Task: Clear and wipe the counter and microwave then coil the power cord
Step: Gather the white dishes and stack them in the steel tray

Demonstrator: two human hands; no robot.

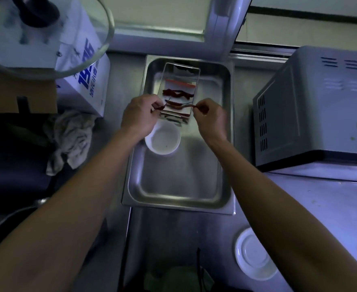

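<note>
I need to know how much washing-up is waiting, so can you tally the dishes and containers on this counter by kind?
Steel tray: 1
Clear rectangular container holding dried chillies: 1
White bowl: 1
White plate: 1
Large glass bowl, upper left: 1
Total: 5

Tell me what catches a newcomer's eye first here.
Both hands meet at centre over a steel tray: the left hand and right hand each pinch dried red chilies above a small clear container. A grey microwave stands at right.
</note>
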